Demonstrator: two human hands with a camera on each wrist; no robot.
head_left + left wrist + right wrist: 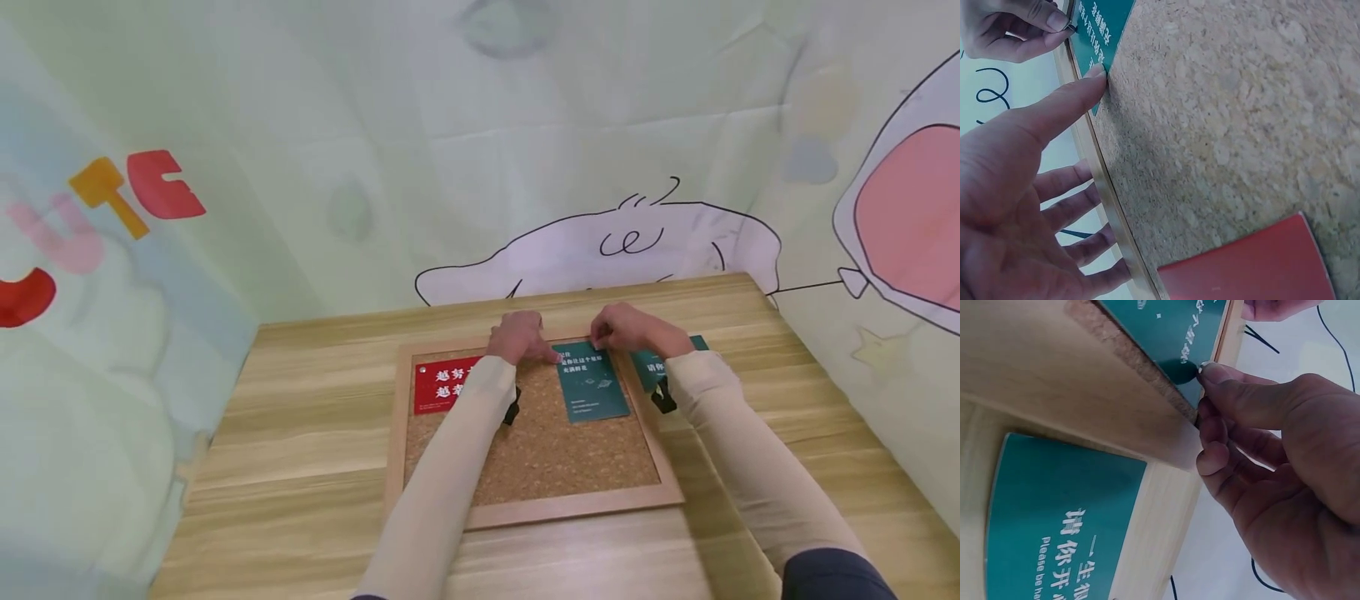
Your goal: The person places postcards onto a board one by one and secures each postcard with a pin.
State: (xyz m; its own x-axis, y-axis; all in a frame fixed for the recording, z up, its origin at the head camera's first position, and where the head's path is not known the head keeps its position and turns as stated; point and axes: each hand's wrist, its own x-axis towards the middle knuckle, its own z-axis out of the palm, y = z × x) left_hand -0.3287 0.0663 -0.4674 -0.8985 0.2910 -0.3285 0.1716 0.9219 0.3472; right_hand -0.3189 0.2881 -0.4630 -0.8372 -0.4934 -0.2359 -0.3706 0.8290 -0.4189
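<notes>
A cork board (547, 454) with a wooden frame lies on the table, a dark green card (592, 387) with white writing at its upper right. My left hand (520, 337) presses the card's upper left corner with the thumb, while its other fingers spread loosely along the frame's top edge, as the left wrist view shows. At the upper right corner, my right hand (626, 327) pinches a tiny pushpin (1202, 366) between thumb and forefinger against the card. Most of the pin is hidden by the fingertips. On the board's left is a red card (437, 390), partly covered by my left forearm.
A second green card (1060, 481) lies on the wooden table (315, 433), just right of the board and partly under my right wrist. A small pin (422, 369) shows at the red card's upper left corner. Behind the table hangs a printed cloth (360, 167).
</notes>
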